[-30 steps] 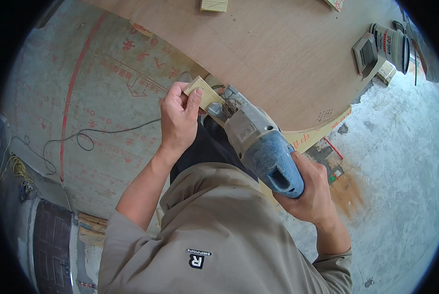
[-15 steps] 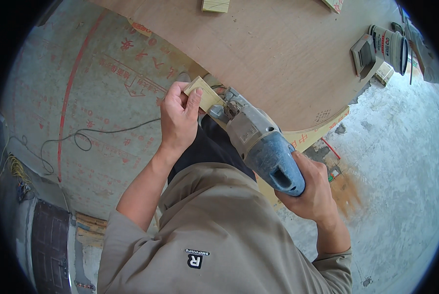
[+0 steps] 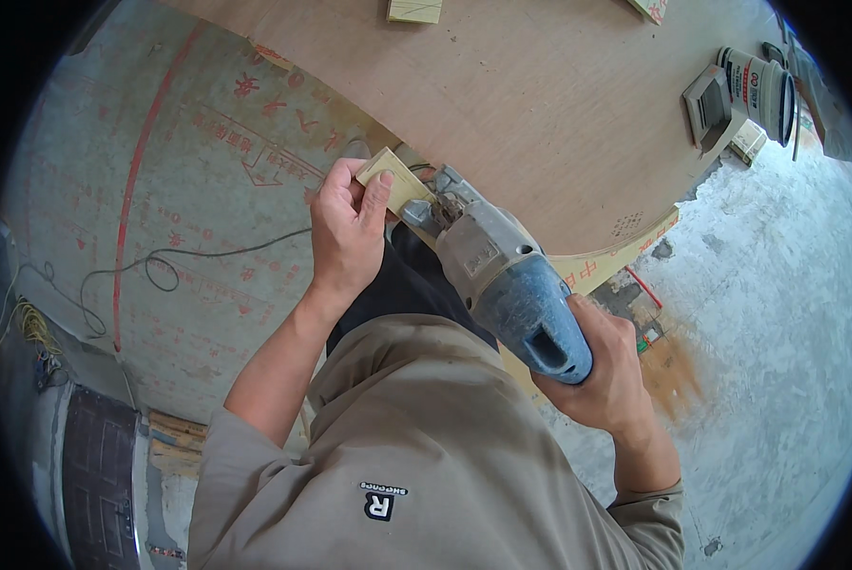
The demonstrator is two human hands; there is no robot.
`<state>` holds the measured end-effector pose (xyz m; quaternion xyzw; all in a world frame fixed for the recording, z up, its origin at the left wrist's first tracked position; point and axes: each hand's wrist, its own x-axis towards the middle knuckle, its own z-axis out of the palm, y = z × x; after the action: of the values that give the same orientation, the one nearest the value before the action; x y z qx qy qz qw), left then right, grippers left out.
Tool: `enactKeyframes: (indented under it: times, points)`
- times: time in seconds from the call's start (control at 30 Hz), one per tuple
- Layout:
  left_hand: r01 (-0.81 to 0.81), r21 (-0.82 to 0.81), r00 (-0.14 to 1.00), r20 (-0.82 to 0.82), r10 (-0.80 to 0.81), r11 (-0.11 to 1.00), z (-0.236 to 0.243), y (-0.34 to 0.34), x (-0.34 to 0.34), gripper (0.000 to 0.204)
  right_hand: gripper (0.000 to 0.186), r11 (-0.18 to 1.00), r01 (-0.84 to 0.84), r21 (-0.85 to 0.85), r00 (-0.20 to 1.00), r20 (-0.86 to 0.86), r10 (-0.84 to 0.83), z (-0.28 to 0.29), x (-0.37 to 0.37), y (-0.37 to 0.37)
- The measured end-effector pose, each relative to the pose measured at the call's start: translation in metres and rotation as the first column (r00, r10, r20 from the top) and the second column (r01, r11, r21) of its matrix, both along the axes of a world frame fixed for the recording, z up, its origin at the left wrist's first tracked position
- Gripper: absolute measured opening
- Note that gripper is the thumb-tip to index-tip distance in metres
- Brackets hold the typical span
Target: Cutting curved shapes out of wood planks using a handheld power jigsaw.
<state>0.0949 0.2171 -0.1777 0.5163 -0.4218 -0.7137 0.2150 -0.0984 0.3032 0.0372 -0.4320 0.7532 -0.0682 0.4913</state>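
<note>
My left hand (image 3: 348, 223) pinches a small pale-yellow wood board (image 3: 394, 186), with the thumb on top and the fingers curled beneath. The board's right end meets the metal front of a blue and grey power tool (image 3: 509, 290), which resembles a jigsaw. Closed around the tool's blue rear body is my right hand (image 3: 599, 366); most of its fingers are hidden underneath. The tool slants from the lower right to the upper left, its metal head beside the edge of a plywood table (image 3: 511, 104). Any blade and the exact contact point cannot be made out.
On the table are a small block of yellow boards (image 3: 414, 9) and a grey flat box (image 3: 707, 106), near a white and black tub (image 3: 755, 90). A dark cable (image 3: 226, 252) loops over the covered floor at left. A red strip (image 3: 643, 288) lies right of the table.
The tool and both hands hold nearly the same place. Only a very slight shift of the view and of the tool shows.
</note>
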Motion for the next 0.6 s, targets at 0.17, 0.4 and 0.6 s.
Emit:
enactKeyframes:
  times: [0.17, 0.4, 0.6]
  points:
    - [-0.028, 0.019, 1.000, -0.007, 0.028, 0.999, 0.0049, -0.0006, -0.0031, 0.025, 0.033, 1.000, -0.007, 0.004, 1.000, 0.008, 0.007, -0.0003, -0.0018, 0.0002]
    - [-0.014, 0.025, 1.000, -0.012, 0.014, 1.000, 0.0029, -0.0005, -0.0010, 0.026, 0.032, 1.000, 0.003, -0.003, 1.000, 0.007, -0.003, -0.0007, 0.0000, -0.0026]
    - [-0.017, 0.043, 1.000, -0.024, 0.018, 0.999, 0.0027, -0.0007, -0.0004, 0.026, 0.034, 1.000, -0.006, 0.005, 1.000, 0.014, 0.006, -0.0003, 0.0008, -0.0044]
